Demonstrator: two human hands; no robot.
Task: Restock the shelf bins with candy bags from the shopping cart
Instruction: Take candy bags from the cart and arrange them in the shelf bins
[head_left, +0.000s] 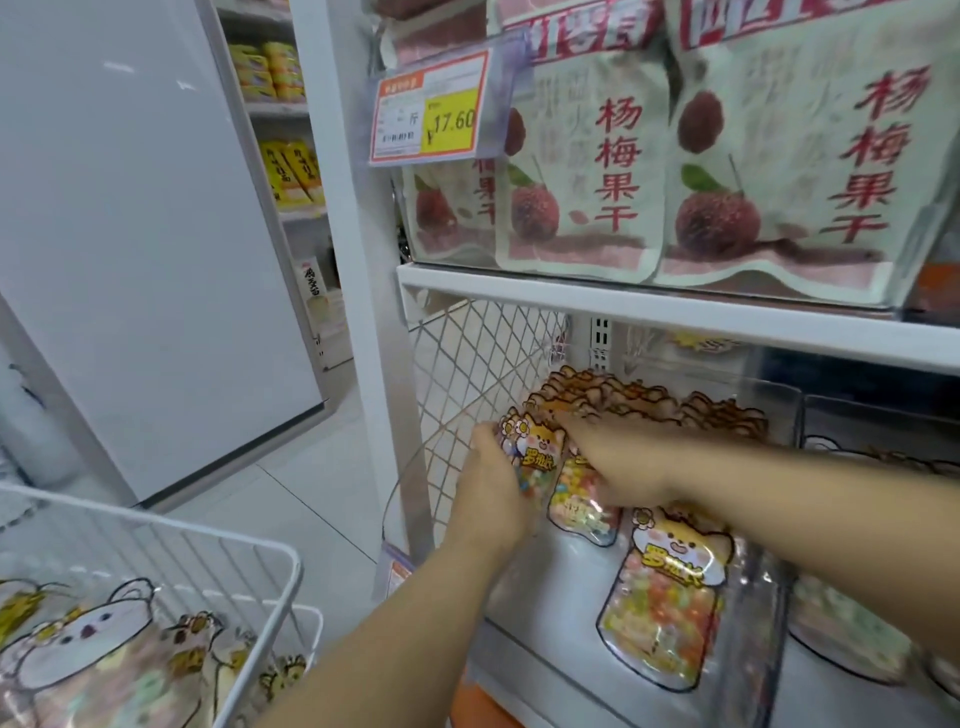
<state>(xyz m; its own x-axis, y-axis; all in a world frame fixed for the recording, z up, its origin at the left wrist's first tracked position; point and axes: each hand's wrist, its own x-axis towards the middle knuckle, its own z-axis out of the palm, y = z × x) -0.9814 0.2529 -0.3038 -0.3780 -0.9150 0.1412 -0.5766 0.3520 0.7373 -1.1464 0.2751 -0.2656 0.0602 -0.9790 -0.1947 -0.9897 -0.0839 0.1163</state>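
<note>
Currently, both hands are seen inside the clear shelf bin (761, 613) at centre right of the frame, beneath the white shelf edge (623, 304).

- The left hand (493, 486) is placed at the left end of the bin. Its fingers are curled round the side of an upright candy bag (525, 453), which is printed with a cartoon cat and filled with multicoloured sweets. The bag is held against the wire mesh side panel (462, 374).
- The right hand (621, 462) is laid palm down across the bags, just right of the held one. Its fingers are stretched toward the row of standing bags (654, 402) at the back of the bin. Nothing is gripped by it. The fingertips are blurred, so contact with the row cannot be confirmed.
- A second bag (574, 501) is partly covered by the right wrist.
- A front bag (670, 603) is seen lying face up on the bin floor, below the right forearm.

Supply: the shopping cart (218, 538), a white wire basket, is seen at lower left. More candy bags (83, 644) of similar print are lying in it.

Surroundings: green-white dried fruit pouches (587, 156) are stood on the shelf above, at upper right. An orange and yellow price tag (431, 119) reading 17.60 is clipped to their left. A white panel (135, 234) fills the upper left, with yellow packages (275, 73) shelved behind it.
</note>
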